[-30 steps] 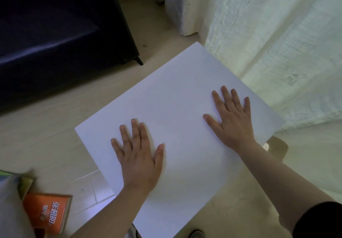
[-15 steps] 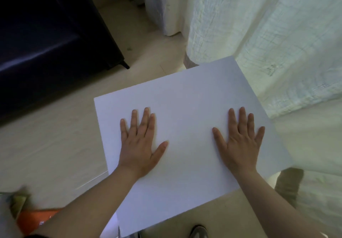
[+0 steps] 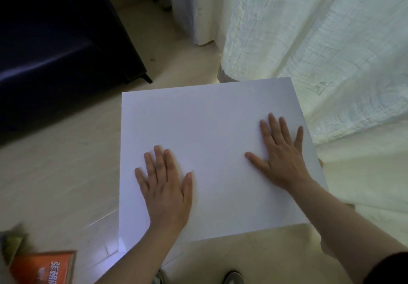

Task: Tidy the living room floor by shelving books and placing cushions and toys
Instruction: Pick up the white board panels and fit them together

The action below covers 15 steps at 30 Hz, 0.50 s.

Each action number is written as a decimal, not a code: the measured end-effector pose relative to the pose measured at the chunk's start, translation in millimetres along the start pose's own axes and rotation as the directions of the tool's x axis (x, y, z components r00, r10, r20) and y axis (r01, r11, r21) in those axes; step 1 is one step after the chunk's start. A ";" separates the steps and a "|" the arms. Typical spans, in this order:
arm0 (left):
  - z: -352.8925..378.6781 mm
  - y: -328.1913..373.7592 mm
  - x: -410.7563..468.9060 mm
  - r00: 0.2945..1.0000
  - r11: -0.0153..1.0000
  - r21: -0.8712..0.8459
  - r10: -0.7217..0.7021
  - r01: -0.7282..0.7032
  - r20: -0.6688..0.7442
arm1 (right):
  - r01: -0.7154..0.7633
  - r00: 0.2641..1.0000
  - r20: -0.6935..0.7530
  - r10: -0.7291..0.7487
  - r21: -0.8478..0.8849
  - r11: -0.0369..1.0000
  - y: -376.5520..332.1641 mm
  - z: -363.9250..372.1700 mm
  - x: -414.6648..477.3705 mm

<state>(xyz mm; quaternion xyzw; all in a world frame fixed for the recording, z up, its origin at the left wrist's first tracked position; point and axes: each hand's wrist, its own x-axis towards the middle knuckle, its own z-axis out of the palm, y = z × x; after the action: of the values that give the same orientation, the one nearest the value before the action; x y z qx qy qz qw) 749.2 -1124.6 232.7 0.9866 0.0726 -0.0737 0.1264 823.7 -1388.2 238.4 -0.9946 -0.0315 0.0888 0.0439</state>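
Observation:
A square white tabletop fills the middle of the head view. My left hand lies flat on its near left part, fingers straight and together. My right hand lies flat on its near right part, fingers spread, the little finger near the right edge. Neither hand holds anything. An orange book with white lettering lies on the floor at the lower left, partly cut off by the frame. A blurred greenish object sits just above the book at the left edge.
A dark sofa stands at the upper left on small black feet. Pale curtains hang at the right and touch the table's far right corner. Light tiled floor lies between the sofa and the table. A shoe tip shows at the bottom.
The white tabletop has turned clockwise in view, from corner-on to nearly square with me. Both hands stayed flat on it. The view shifted, and the orange book shows again at the lower left.

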 end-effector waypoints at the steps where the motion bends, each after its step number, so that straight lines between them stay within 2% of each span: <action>1: 1.1 0.5 1.8 1.000 1.000 0.018 -0.001 0.002 -0.017 | 0.069 0.998 0.004 -0.069 -0.024 0.997 3.0 -1.6 9.7; 3: 1.4 0.4 6.3 0.999 0.999 0.046 0.009 -0.007 -0.040 | 0.129 0.992 -0.007 -0.129 -0.037 0.991 1.2 -0.3 19.6; 8: 1.9 -5.8 13.6 0.998 0.995 0.084 0.057 -0.055 -0.020 | 0.104 0.993 -0.051 -0.105 -0.024 0.994 -1.0 6.8 15.9; 12: -6.5 -17.1 45.8 0.954 0.945 0.134 0.296 -0.298 0.035 | 0.043 0.997 -0.068 -0.042 0.007 0.999 -4.2 5.3 17.5; 15: -13.4 -20.2 68.7 0.931 0.919 0.152 0.357 -0.364 0.073 | -0.018 0.997 -0.074 0.018 0.007 1.000 -5.2 6.4 18.8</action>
<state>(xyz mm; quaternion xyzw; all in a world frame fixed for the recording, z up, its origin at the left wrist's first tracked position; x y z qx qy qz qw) 814.9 -1093.3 229.5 0.9882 -0.1193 -0.0766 0.0582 840.7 -1381.2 229.3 -0.9973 -0.0206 0.0526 0.0473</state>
